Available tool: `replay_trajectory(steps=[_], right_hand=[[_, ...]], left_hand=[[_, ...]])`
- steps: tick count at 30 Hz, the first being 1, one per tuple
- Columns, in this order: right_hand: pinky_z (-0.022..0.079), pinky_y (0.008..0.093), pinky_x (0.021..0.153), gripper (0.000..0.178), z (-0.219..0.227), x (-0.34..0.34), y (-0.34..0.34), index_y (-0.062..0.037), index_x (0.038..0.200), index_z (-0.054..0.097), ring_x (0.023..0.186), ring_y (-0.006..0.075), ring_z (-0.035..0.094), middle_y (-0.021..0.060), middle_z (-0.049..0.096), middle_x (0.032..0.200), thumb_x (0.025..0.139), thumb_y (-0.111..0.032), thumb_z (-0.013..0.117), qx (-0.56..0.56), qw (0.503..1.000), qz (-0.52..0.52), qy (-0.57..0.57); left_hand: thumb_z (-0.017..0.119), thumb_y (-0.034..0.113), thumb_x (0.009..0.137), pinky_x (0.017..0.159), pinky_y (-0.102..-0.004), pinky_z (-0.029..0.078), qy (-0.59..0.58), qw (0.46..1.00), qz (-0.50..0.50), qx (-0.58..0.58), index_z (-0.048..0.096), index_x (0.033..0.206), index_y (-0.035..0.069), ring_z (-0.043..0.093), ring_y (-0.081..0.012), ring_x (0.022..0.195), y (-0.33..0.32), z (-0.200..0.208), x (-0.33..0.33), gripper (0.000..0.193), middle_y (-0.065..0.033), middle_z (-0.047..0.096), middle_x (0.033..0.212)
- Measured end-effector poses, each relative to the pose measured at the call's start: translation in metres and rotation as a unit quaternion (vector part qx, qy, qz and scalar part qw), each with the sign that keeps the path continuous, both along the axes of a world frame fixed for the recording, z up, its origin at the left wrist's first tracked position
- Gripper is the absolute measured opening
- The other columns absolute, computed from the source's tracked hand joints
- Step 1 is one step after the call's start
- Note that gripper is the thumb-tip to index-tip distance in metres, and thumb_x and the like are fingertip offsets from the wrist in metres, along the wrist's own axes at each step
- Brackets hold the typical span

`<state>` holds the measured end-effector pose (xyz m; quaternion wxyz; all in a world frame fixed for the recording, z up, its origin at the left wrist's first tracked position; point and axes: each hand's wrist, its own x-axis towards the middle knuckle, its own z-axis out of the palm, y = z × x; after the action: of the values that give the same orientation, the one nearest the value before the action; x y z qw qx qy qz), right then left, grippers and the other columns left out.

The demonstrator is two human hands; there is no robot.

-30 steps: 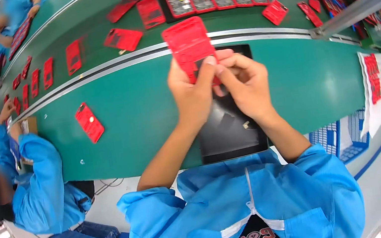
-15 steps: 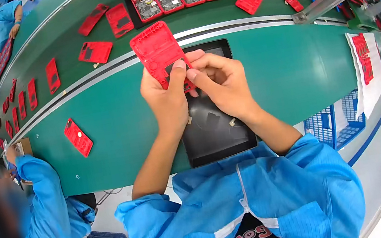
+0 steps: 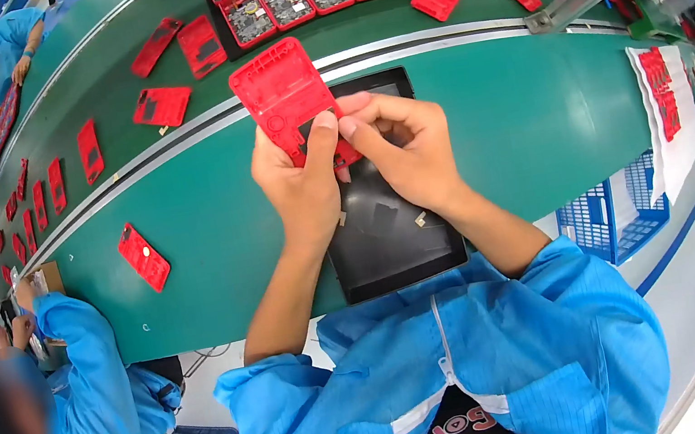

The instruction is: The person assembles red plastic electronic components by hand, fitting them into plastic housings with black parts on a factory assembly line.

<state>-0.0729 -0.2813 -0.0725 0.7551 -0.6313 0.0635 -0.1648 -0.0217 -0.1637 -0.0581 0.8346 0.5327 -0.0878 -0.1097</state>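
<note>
My left grip is clamped on the red cover near the bench's far edge, right grip at its rim, closure unclear; likely thumb-pressing, next press needs steady support.

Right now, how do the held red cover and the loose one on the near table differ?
The held cover is up in the left hand; the loose cover lies on the table. The held cover looks larger in view than the loose cover. The loose cover shows a pale round spot; the held cover shows none. Both are red.
</note>
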Motion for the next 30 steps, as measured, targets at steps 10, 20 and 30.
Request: replay_trajectory(steps=[10,20,30], right_hand=[[0.041,0.0199,0.058,0.01,0.03,0.003,-0.029,0.0002,0.1,0.076,0.068,0.0015,0.055,-0.0013,0.069,0.081,0.091,-0.002,0.074,-0.144,0.989,0.005,-0.032],[0.041,0.0189,0.058,0.01,0.037,0.003,-0.035,0.0009,0.098,0.076,0.069,0.001,0.056,-0.0018,0.07,0.079,0.09,-0.004,0.076,-0.128,0.991,0.045,0.022],[0.048,0.0202,0.064,0.015,0.022,0.006,-0.038,0.0028,0.109,0.072,0.074,0.0043,0.064,0.0039,0.075,0.091,0.094,0.001,0.069,-0.111,0.991,0.066,0.021]], left_hand=[[0.069,0.002,0.095,0.063,-0.0219,0.052,-0.065,0.993,0.013,0.093,0.061,0.12,-0.001,0.065,-0.0064,0.075,0.005,0.001,-0.005,0.027,-0.0045,0.071,0.099],[0.069,-0.002,0.093,0.065,-0.0234,0.053,-0.088,0.991,-0.001,0.102,0.063,0.118,-0.001,0.065,-0.0067,0.076,0.004,0.002,-0.005,0.026,-0.0041,0.071,0.097],[0.069,-0.003,0.091,0.068,-0.0235,0.053,-0.095,0.992,-0.001,0.086,0.063,0.116,0.0,0.064,-0.0062,0.08,-0.005,-0.002,-0.002,0.026,-0.0025,0.07,0.094]])
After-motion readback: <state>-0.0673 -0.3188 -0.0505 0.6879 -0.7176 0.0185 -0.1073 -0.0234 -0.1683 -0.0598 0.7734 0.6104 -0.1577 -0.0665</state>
